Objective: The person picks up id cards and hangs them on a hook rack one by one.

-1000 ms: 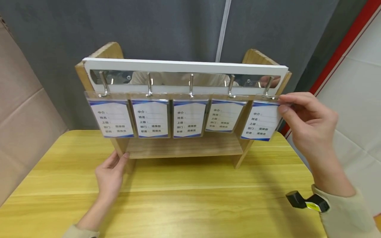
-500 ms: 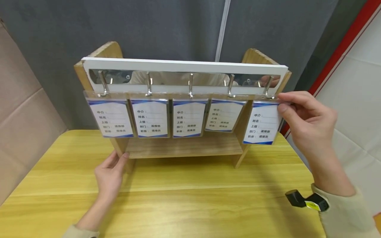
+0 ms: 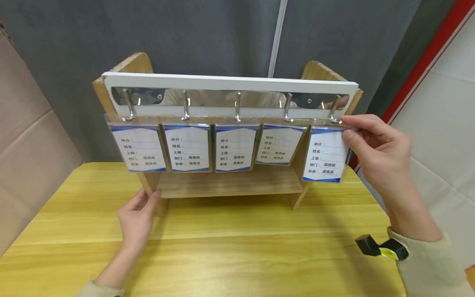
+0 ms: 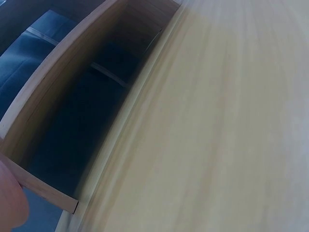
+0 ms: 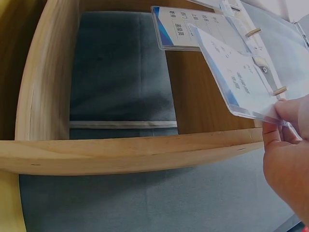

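Observation:
My right hand [image 3: 384,150] pinches the upper right corner of a clear-sleeved name badge [image 3: 326,154] between thumb and fingers. The badge's top edge is at the rightmost metal hook [image 3: 335,109]; whether the hook passes fully through its slot cannot be told. In the right wrist view this badge [image 5: 241,82] slants outward from the hook rail, its corner in the fingers. Low on the left, my left hand [image 3: 136,218] grips the side panel of a wooden shelf rack [image 3: 230,185], thumb in front. Only the thumb [image 4: 10,198] of that hand shows in the left wrist view.
Several similar badges [image 3: 187,148] hang in a row from the other hooks on a white rail [image 3: 230,78] with a mirrored strip. The rack stands on a yellow wood-grain table [image 3: 237,255]. A grey cloth [image 3: 208,37] is behind it.
The rightmost badge has swung so its lower edge hangs lower and its face looks straighter. My right hand has shifted slightly left with it. The left hand has stayed put.

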`<action>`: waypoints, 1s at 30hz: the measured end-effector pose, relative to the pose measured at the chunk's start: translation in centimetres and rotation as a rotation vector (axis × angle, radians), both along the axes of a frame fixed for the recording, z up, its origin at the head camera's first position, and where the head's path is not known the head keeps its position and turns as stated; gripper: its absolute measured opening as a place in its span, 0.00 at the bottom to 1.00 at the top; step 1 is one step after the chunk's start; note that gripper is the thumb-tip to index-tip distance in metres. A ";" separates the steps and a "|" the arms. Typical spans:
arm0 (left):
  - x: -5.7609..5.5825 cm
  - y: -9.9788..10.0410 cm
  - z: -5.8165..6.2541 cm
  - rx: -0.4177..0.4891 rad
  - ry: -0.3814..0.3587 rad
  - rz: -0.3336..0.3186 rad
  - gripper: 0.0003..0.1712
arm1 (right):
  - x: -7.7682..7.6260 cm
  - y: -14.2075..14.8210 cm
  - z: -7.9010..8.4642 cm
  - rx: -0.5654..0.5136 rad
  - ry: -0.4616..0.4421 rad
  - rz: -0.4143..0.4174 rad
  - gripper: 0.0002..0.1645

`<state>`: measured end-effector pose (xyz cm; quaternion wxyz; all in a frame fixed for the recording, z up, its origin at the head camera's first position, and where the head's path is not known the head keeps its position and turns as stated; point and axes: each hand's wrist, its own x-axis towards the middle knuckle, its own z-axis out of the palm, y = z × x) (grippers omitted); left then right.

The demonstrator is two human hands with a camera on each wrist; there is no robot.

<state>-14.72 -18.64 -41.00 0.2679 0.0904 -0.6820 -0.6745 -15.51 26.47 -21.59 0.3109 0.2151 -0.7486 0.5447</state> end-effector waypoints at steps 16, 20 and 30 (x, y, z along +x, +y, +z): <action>-0.1 0.1 0.0 -0.011 0.032 0.016 0.22 | -1.1 -0.1 -0.5 -0.023 0.023 0.036 0.17; -0.1 0.1 0.0 -0.006 0.026 0.015 0.22 | -1.3 -0.3 -0.7 -0.032 0.052 0.071 0.18; 0.1 0.0 0.1 -0.014 -0.006 0.008 0.23 | -1.6 -0.5 -1.1 -0.093 0.129 0.093 0.20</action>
